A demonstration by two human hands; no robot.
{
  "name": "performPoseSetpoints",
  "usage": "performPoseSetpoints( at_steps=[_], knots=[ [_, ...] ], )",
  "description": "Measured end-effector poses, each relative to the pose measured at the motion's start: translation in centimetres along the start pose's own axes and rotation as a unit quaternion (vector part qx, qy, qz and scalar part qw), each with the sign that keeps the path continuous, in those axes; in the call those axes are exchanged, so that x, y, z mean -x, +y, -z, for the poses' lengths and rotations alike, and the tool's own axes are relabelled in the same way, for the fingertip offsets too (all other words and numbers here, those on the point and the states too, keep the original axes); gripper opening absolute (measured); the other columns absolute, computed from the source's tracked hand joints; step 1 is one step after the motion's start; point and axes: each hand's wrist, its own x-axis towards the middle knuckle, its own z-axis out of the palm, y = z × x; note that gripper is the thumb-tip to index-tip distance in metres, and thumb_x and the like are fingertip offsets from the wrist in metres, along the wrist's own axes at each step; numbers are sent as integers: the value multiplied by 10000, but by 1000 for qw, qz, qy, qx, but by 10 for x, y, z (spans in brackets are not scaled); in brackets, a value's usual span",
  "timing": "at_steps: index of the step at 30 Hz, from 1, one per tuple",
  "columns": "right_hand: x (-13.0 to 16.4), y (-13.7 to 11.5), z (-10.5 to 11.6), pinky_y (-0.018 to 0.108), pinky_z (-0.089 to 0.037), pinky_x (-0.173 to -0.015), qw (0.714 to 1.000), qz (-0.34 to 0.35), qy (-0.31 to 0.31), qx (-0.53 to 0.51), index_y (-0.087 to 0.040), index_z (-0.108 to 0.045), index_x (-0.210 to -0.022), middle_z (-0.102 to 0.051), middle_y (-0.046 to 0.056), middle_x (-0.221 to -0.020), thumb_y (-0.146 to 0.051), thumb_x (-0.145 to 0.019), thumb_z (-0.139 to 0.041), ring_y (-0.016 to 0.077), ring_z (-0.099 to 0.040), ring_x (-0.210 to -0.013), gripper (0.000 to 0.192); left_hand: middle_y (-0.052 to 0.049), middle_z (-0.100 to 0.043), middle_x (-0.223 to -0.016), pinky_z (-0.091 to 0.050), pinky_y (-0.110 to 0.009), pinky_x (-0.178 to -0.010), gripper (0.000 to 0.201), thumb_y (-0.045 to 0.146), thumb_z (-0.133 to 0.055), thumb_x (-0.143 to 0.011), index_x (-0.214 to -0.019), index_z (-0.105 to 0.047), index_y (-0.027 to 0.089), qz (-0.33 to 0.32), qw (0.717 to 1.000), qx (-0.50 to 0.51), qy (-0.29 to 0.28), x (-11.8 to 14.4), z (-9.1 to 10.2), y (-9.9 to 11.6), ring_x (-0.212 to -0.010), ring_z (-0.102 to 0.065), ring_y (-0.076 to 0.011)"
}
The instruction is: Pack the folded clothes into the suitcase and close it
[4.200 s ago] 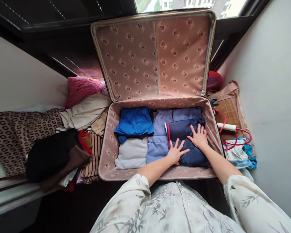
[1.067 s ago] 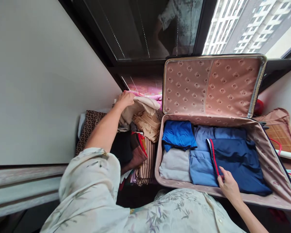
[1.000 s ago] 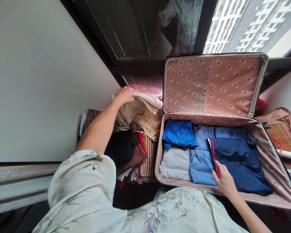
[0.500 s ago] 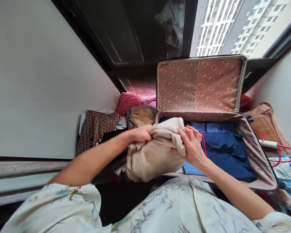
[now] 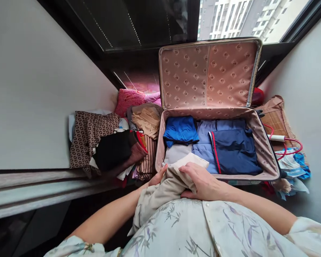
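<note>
Close to my belly I hold a crumpled beige garment, partly folded over, its kind not clear. My left hand grips its left side, with most fingers hidden behind the cloth. On the right, my right hand has its fingers and thumb closed around the upper fold. Just beyond the hands lies an open suitcase with a pink patterned lining. Inside it are a bright blue folded garment, light blue clothes, a grey piece and a navy garment with a red stripe.
Left of the suitcase are piled clothes: a brown patterned cloth, a black garment, a tan one and a striped one. The suitcase lid leans open by the window. A pink-red cord lies at right.
Both hands have drawn the beige garment down towards my body, bunching it. The view has tilted down, and the bright blue garment in the suitcase now shows.
</note>
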Motion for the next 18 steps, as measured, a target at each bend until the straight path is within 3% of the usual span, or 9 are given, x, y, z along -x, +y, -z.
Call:
performPoseSetpoints(
  at_steps=[1,4,8,12,15,18],
  knots=[
    [1,0,-3,396,-501,-915,1000,-3,-2,1,-160,-524,-1295,-670,147,-1170,-326,-752,-843,268,-614,-1070,652,-51,-803,-991,-510,-330,-1049,534,387,-258,-1074,-1189,-748,208,27,992,116,-40,2,-8,-1,-1187,-704,-179],
    [4,-4,-10,380,-501,-896,998,-58,-13,-38,-184,-517,-1309,-695,139,-1187,-307,-763,-824,267,-649,-1057,638,-87,-783,-1104,-430,-407,-1127,548,491,-338,-1042,-1287,-679,137,93,922,359,-112,7,-32,-8,-1272,-649,-262],
    [6,-13,-10,311,-481,-760,981,-152,-34,-118,-199,-566,-1215,-738,68,-1015,-297,-785,-774,221,-671,-896,487,-148,-741,-1163,-390,-420,-1133,757,671,-332,-990,-1254,-641,33,91,856,482,-161,5,-49,-25,-1317,-582,-321],
    [4,-21,-5,260,-427,-651,977,-110,-91,-156,-188,-641,-988,-700,10,-813,-233,-808,-704,157,-612,-719,196,-122,-753,-1062,-416,-383,-1085,525,565,-519,-937,-1063,-699,87,99,867,452,-184,2,-51,-50,-1242,-619,-305],
    [1,-23,-1,251,-446,-705,982,1,-100,-160,-189,-666,-988,-691,19,-867,-172,-839,-650,142,-606,-766,151,-93,-759,-958,-440,-391,-1035,326,361,-641,-837,-980,-699,74,98,877,430,-192,-1,-51,-61,-1129,-668,-300],
    [0,-22,1,260,-463,-766,984,93,-101,-116,-199,-679,-1004,-663,52,-970,-145,-869,-621,156,-604,-874,157,-99,-758,-941,-484,-385,-948,344,304,-727,-730,-940,-704,32,38,903,390,-179,-5,-51,-53,-1001,-696,-296]
  ],
)
